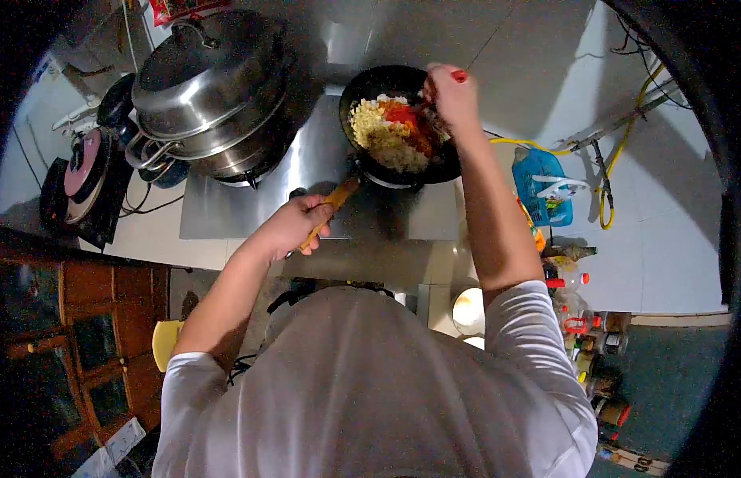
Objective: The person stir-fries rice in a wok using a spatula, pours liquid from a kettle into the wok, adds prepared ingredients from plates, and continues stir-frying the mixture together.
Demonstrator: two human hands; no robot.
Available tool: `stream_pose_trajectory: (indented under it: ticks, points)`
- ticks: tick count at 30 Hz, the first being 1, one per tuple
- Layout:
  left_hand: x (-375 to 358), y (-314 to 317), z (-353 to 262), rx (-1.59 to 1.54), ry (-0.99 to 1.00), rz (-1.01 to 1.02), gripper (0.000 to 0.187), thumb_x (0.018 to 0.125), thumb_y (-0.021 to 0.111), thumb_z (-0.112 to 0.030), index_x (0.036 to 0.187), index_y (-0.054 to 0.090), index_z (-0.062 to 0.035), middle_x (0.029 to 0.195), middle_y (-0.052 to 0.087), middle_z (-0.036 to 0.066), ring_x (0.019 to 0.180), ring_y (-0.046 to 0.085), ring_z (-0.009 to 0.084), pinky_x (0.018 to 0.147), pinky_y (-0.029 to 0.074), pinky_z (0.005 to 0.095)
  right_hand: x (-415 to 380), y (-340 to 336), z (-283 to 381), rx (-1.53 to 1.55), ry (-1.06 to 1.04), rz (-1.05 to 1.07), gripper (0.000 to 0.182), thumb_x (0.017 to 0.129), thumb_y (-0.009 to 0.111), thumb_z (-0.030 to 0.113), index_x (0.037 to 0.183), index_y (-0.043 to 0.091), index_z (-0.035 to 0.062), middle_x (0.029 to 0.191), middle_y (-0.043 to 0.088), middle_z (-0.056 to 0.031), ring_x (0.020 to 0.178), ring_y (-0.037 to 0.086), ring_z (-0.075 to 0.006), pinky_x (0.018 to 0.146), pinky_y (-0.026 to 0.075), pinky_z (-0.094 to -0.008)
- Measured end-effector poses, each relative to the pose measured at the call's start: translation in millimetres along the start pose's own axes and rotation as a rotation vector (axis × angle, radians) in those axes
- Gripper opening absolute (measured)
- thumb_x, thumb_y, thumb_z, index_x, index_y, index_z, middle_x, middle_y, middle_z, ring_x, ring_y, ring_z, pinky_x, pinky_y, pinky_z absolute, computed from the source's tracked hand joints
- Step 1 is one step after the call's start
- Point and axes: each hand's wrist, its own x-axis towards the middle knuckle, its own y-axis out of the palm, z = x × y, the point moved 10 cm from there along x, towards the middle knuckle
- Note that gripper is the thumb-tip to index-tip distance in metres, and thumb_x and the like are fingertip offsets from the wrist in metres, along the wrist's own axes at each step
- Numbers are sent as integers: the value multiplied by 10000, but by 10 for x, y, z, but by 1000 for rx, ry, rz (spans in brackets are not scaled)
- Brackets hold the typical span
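A black frying pan (347, 119) sits over the stove's right burner. In it lies food (390, 135) in patches: pale yellow bits, something bright red, and brownish and whitish pieces. My left hand (294, 225) is closed around the pan's wooden handle (338, 195). Over the right rim of the pan, my right hand (452, 95) is closed in a fist round a cooking utensil with a red handle end (459, 76). Its lower part is dark and blurred against the pan, so its exact kind does not show.
A large lidded steel steamer pot (203, 103) stands on the left burner of the steel stove top (227, 209). A pink-faced appliance (83, 163) is at far left. To the right are a blue basket (542, 183), a yellow hose (530, 144) and several bottles (573, 280).
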Motion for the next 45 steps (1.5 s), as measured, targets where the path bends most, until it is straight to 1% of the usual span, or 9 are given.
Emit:
stream_pose_trajectory:
  ticks: [14, 18, 20, 24, 30, 33, 38, 41, 45]
  points:
    - [79, -93, -130, 19, 30, -6, 376, 1021, 519, -334, 1284, 541, -67, 824, 611, 43, 559, 532, 110, 471, 461, 263, -127, 58, -106, 45, 8, 84, 291, 918, 512, 141, 641, 428, 108, 573, 379, 15, 533, 366, -96, 546, 356, -279]
    - [141, -162, -228, 16, 37, -31, 376, 1021, 518, -342, 1276, 549, -69, 823, 607, 40, 564, 531, 108, 472, 463, 262, -264, 11, 142, 317, -10, 74, 298, 908, 535, 173, 631, 449, 101, 581, 398, 15, 543, 380, -99, 549, 360, -281]
    - [34, -19, -31, -35, 9, -2, 367, 1022, 517, -347, 1258, 555, -68, 825, 605, 40, 570, 534, 107, 474, 466, 261, -420, 143, -200, 20, 9, 67, 283, 913, 528, 174, 644, 484, 99, 581, 420, 7, 546, 403, -118, 560, 375, -287]
    - [-50, 62, 19, 63, -43, 5, 378, 1024, 516, -336, 1284, 542, -63, 832, 607, 41, 565, 536, 100, 483, 466, 253, -288, -183, 124, 321, 81, 6, 260, 921, 532, 170, 679, 485, 88, 579, 410, 14, 541, 396, -117, 563, 383, -302]
    - [146, -27, -100, -21, 27, 17, 398, 1023, 520, -325, 1301, 531, -40, 821, 609, 38, 540, 533, 100, 475, 464, 251, -399, -289, -23, 86, -178, 29, 310, 902, 518, 184, 622, 404, 112, 578, 391, 3, 560, 390, -111, 558, 349, -286]
    - [100, -11, -67, -28, 3, 9, 404, 1023, 519, -325, 1313, 525, -43, 824, 611, 40, 542, 534, 102, 471, 461, 252, -483, -447, 125, 433, 26, -33, 305, 916, 532, 211, 648, 487, 73, 584, 420, -18, 577, 431, -132, 583, 363, -288]
    - [135, 10, 19, -50, -10, -15, 443, 1004, 558, -368, 1333, 519, -73, 781, 630, 36, 519, 545, 106, 429, 452, 257, -733, -229, 279, -191, -484, -56, 319, 939, 522, 203, 651, 484, 72, 601, 423, -7, 575, 412, -129, 570, 356, -309]
    - [25, 52, -17, -29, -17, 1, 400, 1024, 517, -314, 1338, 512, -65, 823, 604, 28, 548, 535, 101, 465, 450, 255, -526, -438, -66, 215, 57, -11, 205, 930, 570, 161, 753, 594, 59, 678, 551, -15, 612, 517, -127, 579, 425, -274]
    - [23, 78, 57, -19, -47, 4, 361, 1027, 511, -322, 1279, 535, -64, 822, 602, 25, 543, 531, 98, 460, 448, 254, -919, -134, 4, -39, -331, -47, 292, 950, 492, 109, 662, 450, 110, 622, 436, 33, 573, 466, -103, 528, 378, -268]
